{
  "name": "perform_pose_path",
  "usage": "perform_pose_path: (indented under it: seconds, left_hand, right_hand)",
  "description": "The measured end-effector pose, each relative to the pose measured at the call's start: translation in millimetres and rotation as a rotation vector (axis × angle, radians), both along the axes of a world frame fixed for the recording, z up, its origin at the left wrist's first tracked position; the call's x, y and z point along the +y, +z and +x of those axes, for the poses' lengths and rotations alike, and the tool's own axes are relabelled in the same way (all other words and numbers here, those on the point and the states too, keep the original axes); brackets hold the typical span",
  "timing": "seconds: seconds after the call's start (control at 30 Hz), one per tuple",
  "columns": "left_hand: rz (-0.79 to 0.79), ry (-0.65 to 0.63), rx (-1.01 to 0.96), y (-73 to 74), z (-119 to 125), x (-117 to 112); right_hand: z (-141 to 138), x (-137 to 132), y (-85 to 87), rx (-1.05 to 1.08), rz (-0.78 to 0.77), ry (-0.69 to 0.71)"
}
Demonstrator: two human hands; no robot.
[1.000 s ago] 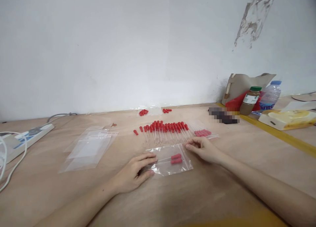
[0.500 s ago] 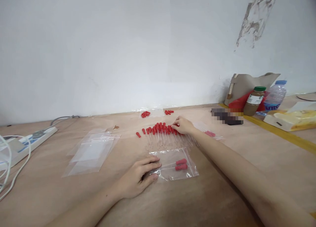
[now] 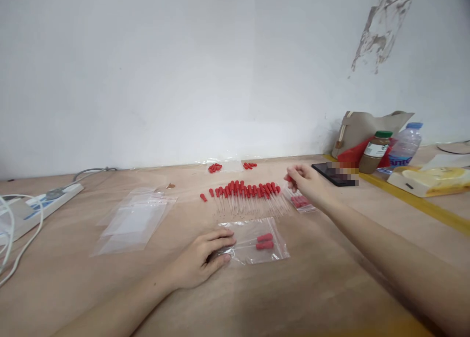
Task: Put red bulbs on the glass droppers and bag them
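Observation:
My left hand [image 3: 200,258] lies on the left edge of a clear zip bag [image 3: 257,244] that has two red-bulbed droppers inside; thumb and fingers pinch the bag's opening. A row of several glass droppers with red bulbs [image 3: 246,192] lies on the wooden table beyond it. My right hand [image 3: 306,183] is raised to the right of that row, fingers pinched on one red-bulbed dropper [image 3: 289,179]. Under that hand lies another small bag with red-bulbed droppers [image 3: 301,201].
Empty clear bags [image 3: 134,219] lie at left, with a power strip and white cables [image 3: 33,207] further left. Loose red bulbs [image 3: 215,168] sit by the wall. A phone [image 3: 332,173], beige bag, jar [image 3: 374,151], water bottle [image 3: 404,144] and tissue pack [image 3: 429,178] stand at right.
My right hand went from beside the bag up to the dropper row, pinched one, and has now drawn it off to the right. The left hand has stayed on the bag.

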State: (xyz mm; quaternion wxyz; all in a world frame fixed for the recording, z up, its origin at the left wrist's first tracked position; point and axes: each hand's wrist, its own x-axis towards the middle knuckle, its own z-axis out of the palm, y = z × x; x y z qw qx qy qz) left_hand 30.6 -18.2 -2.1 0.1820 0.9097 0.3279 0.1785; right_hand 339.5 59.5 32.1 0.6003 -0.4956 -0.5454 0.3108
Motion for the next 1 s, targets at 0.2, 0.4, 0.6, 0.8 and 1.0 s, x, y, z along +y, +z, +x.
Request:
perform_pose_path:
  seconds: [0.2,0.4,0.6,0.8,1.0]
  left_hand:
    - [0.029,-0.011,0.015,-0.9,0,2]
    - [0.029,-0.010,0.038,0.2,0,1]
    - [0.016,-0.015,0.025,-0.2,0,2]
    - [0.025,-0.017,0.026,-1.3,0,2]
    - [0.042,0.033,0.047,-0.3,-1,1]
  right_hand:
    - [9,-45,-36.9,0.332,-0.181,-0.019]
    - [-6,-49,-49.9,0.477,-0.251,0.053]
    - [17,-52,-44.6,0.507,-0.208,-0.074]
    - [5,-56,-53.1,0.576,-0.286,-0.005]
    - [-18,-70,-54.2,0.486,-0.357,0.216]
